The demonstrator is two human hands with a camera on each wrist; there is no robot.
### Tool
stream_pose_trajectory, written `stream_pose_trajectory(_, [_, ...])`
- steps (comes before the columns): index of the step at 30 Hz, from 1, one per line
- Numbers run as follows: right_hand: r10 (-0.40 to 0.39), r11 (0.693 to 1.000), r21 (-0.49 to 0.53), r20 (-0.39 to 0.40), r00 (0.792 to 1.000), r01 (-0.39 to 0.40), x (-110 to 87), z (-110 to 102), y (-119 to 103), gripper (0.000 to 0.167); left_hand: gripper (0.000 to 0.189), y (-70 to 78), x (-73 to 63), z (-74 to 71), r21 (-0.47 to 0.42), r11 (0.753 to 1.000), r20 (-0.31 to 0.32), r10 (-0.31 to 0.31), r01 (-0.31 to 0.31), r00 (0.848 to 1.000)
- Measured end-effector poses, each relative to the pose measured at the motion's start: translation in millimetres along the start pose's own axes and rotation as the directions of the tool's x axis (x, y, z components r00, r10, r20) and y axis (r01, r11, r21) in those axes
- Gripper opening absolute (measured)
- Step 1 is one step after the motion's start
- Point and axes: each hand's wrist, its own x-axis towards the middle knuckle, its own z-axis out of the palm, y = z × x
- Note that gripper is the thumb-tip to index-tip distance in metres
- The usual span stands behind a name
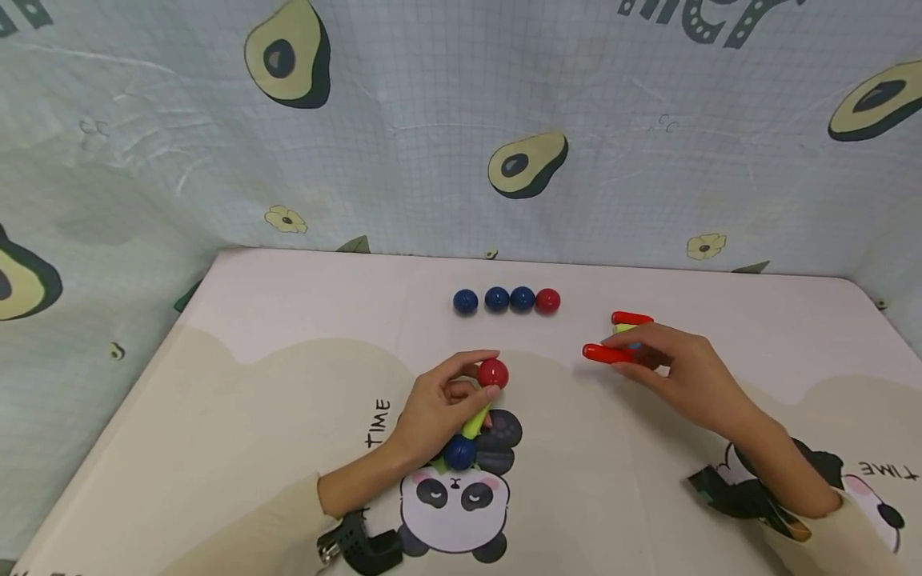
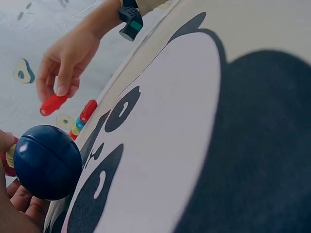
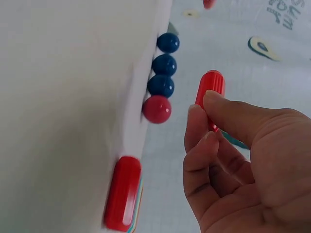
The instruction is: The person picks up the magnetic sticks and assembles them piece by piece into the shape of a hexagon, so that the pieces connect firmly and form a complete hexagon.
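Two hands, head view: left hand (image 1: 442, 404) pinches the red ball (image 1: 493, 374) of a joined piece (image 1: 474, 424); right hand (image 1: 684, 376) pinches a red rod (image 1: 603, 353).
Joined piece: glossy red ball, yellow-green rod (image 1: 471, 428), glossy blue ball (image 1: 459, 453); at 6 o'clock from centre, long axis 1-to-7, red end toward 1.
Red rod: at 4 o'clock, free tip toward 9.
Loose balls: three blue balls (image 1: 497, 299), one end red ball (image 1: 547, 301), in a row.
Rod cluster (image 1: 631, 318): near the right hand; count partly hidden.
Left wrist view: blue ball at 8 o'clock, seamed; red rod at 10, tip toward 8.
Right wrist view: held rod ribbed, upper end toward 12; rod cluster at 7.
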Motion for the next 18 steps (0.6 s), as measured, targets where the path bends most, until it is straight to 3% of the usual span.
stream_pose_trajectory(18, [-0.052,0.992,0.123,0.168,0.984,0.031,41.1,31,-35,0.040,0.042,1.0,-0.1,-1.9,0.053,0.998,-0.012,-0.021,0.022,1.000])
